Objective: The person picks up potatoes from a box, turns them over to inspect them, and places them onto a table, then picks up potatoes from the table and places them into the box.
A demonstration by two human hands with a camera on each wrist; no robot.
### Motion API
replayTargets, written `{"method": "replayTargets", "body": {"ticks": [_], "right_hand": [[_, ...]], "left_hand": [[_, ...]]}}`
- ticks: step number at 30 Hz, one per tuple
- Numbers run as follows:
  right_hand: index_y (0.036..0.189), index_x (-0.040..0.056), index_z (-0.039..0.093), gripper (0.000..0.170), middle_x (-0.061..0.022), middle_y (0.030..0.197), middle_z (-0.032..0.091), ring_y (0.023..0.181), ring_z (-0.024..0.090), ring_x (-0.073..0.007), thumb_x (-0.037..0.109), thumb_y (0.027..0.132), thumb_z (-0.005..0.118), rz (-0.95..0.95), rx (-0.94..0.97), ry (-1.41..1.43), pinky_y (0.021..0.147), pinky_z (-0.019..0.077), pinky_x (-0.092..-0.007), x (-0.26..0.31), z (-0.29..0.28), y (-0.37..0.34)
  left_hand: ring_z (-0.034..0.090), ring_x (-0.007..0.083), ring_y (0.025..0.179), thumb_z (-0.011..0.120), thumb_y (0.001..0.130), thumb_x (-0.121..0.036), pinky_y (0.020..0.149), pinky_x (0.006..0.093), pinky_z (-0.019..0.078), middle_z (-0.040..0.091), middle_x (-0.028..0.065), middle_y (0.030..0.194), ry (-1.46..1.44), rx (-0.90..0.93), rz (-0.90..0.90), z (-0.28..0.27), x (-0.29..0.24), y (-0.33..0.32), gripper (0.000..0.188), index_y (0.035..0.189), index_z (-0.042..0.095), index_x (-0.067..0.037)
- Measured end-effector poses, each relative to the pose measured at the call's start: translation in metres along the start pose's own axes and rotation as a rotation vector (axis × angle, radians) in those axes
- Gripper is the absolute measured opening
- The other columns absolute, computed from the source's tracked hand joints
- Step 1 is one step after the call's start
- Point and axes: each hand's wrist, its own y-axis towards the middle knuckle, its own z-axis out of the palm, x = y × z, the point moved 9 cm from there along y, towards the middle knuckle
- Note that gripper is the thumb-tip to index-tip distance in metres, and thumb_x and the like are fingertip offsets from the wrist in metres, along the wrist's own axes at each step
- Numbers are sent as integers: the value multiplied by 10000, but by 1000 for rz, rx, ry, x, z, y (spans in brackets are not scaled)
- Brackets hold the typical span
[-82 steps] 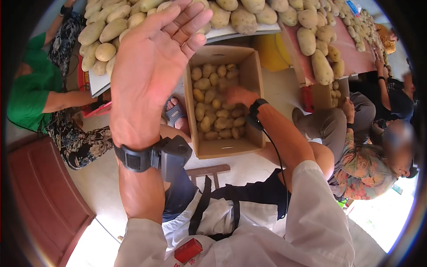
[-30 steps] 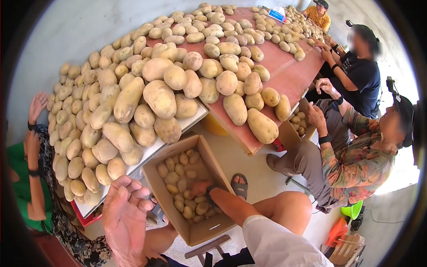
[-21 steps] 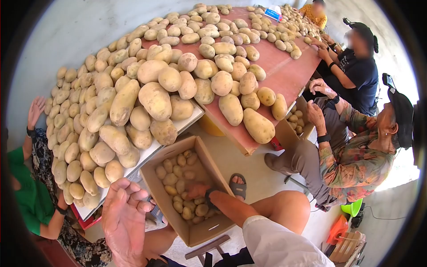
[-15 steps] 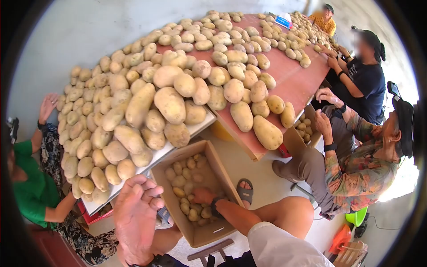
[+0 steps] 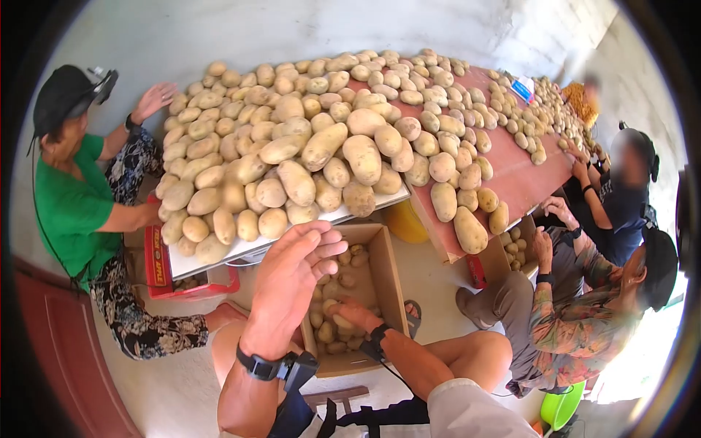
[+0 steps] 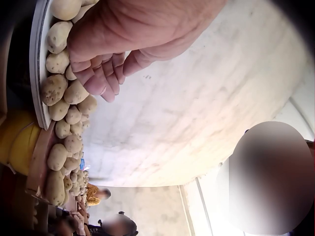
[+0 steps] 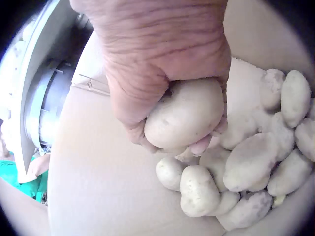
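My right hand (image 5: 356, 314) is down inside a cardboard box (image 5: 391, 285) on the floor between my legs. In the right wrist view, its thumb and fingers wrap a smooth, pale oval potato (image 7: 186, 115), held just above several other potatoes (image 7: 251, 162) in the box. My left hand (image 5: 288, 281) is raised in front of the box, fingers extended and slightly bent, with nothing in it. The head view shows it overlapping the box's left side, near the front edge of the potato-covered table. Seen from the left wrist, the left hand (image 6: 133, 29) overlaps part of the potato pile.
A large potato pile (image 5: 292, 146) covers the white-edged table, continuing onto a red tabletop (image 5: 504, 164). A person in green (image 5: 80, 182) sits left, beside a red carton (image 5: 155, 255); a person in a patterned shirt (image 5: 569, 321) sits right. A yellow bucket (image 5: 405, 221) stands under the table.
The head view has swung so the table sits lower and the person in green shows fully. My right hand, earlier among the boxed potatoes, now visibly holds one. The left hand stays raised and unfilled.
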Motion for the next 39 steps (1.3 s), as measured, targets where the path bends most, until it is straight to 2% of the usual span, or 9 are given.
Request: {"method": "replayTargets", "body": {"ticks": [2,5,14,16,18,23,34,36,39], "right_hand": [[1333,31,550,610,-138,1040,675,850,665,-227,284,802,711,208,71,406,672,560,-346,11,6,-20],[1355,48,503,569,-108,1007,647,797,649,-176,216,839,673,229,51,481,573,547,-307,58,-4,-53],[1301,95,513,429,-66,1059,613,880,627,-157,226,903,606,-8,199,529,621,565,-305,171,-54,-116],[1279,93,525,405,-70,1054,615,858,629,-146,246,915,617,-41,132,526,602,554,-290,200,-77,-133],[1259,82,534,389,-71,1044,620,805,627,-140,287,940,619,-143,242,538,582,541,-280,227,-88,-148],[1084,50,583,306,-87,846,633,625,600,-148,337,981,597,-267,262,755,509,500,-266,252,-108,-156],[978,19,616,395,-72,751,617,560,599,-148,408,1004,550,-307,312,776,494,493,-269,244,-119,-166],[986,20,620,411,-73,748,614,558,598,-145,424,1002,548,-313,353,709,492,491,-264,239,-115,-166],[1004,17,613,421,-84,744,617,555,597,-152,431,1003,541,-291,380,745,494,494,-267,233,-114,-167]], "left_hand": [[649,223,1023,537,992,-130,793,317,502,662,106,1065,-8,53,1,3,0,1,240,1186,574,7],[649,218,1032,538,994,-125,797,311,503,664,105,1079,5,32,-7,2,2,1,229,1179,576,4],[665,209,1000,532,991,-111,745,284,506,672,106,1070,165,15,20,-2,0,2,211,1157,599,0],[661,198,998,519,982,-101,743,273,496,670,104,1066,324,-35,159,-4,-9,2,224,1162,608,0],[658,184,999,511,972,-97,752,272,483,668,99,1062,447,-71,209,-3,-12,3,230,1155,618,-8],[585,203,1151,549,942,-66,997,319,439,635,152,1222,851,110,196,30,1,-5,357,1281,564,44],[578,154,1087,647,831,6,956,304,456,606,80,1178,867,379,3,61,32,-21,557,1370,507,7],[575,137,1060,685,800,24,929,303,472,604,59,1169,1187,482,251,78,27,-25,567,1343,528,-23],[564,121,1046,690,809,-5,907,295,479,605,49,1157,1161,507,226,81,32,-25,472,1261,559,-33]]}}
